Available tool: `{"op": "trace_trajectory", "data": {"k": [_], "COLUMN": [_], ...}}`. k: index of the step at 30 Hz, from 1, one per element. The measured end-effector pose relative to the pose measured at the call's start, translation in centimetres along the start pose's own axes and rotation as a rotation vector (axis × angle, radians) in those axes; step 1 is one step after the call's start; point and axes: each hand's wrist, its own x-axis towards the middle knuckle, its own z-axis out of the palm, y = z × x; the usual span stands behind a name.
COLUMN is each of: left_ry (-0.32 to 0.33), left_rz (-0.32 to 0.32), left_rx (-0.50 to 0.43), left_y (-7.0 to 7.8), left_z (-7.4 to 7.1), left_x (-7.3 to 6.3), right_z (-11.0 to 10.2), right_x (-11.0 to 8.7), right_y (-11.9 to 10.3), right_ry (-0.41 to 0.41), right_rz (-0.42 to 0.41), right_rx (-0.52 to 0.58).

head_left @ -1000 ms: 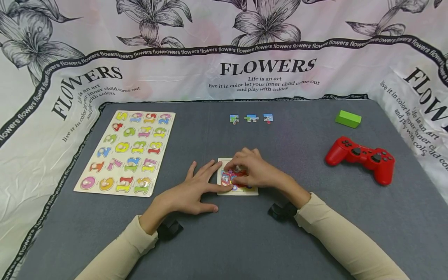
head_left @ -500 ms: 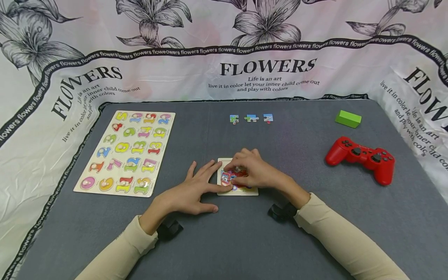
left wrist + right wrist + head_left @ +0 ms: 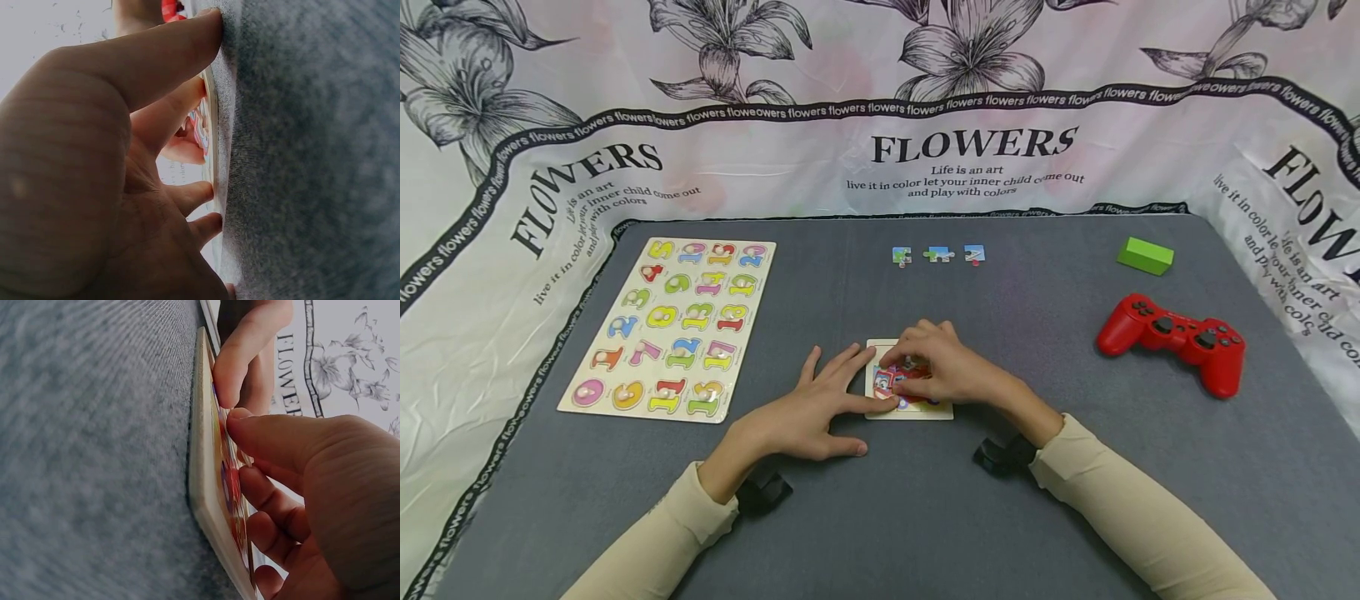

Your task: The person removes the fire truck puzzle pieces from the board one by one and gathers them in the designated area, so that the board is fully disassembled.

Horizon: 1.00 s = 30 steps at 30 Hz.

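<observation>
A small wooden jigsaw board [image 3: 946, 412] with a red vehicle picture lies flat on the grey table. My left hand [image 3: 808, 412] is spread at its left side, with the index fingertip on the board's lower left part and the thumb [image 3: 169, 56] resting on the tabletop. Over the board, my right hand [image 3: 943, 367] has curled fingers, and its thumb and fingertips pinch a red puzzle piece [image 3: 886, 381] at the picture's left part. In the right wrist view the thumb [image 3: 275, 434] meets the picture beside the left fingertip. The right hand covers much of the picture.
Three loose jigsaw pieces [image 3: 938, 254] lie in a row at the back. To the left is a large number puzzle board [image 3: 673, 329]. A red game controller [image 3: 1172, 340] and a green block [image 3: 1146, 256] lie at the right. A flower-printed cloth [image 3: 970, 137] hangs behind.
The red puzzle piece under the right hand shifts and tilts slightly. Both hands stay in nearly the same place.
</observation>
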Motion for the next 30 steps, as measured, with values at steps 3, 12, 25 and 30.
{"op": "trace_trajectory", "data": {"k": [3, 12, 25, 30], "left_ry": [0.004, 0.005, 0.008, 0.004], "left_rz": [0.005, 0.015, 0.012, 0.012], "left_rx": [0.003, 0.008, 0.008, 0.001], "left_y": [0.0, 0.0, 0.1, 0.2], "left_z": [-0.1, -0.1, 0.0, 0.0], "left_x": [0.0, 0.0, -0.1, -0.1], "right_z": [0.0, -0.1, -1.8, -2.7], "right_x": [0.0, 0.0, -0.1, 0.1], "right_y": [0.0, 0.4, 1.2, 2.1], "right_ry": [0.008, 0.026, 0.089, 0.124], "right_rz": [-0.004, -0.007, 0.03, 0.043], "right_rx": [0.0, 0.013, 0.02, 0.025]}}
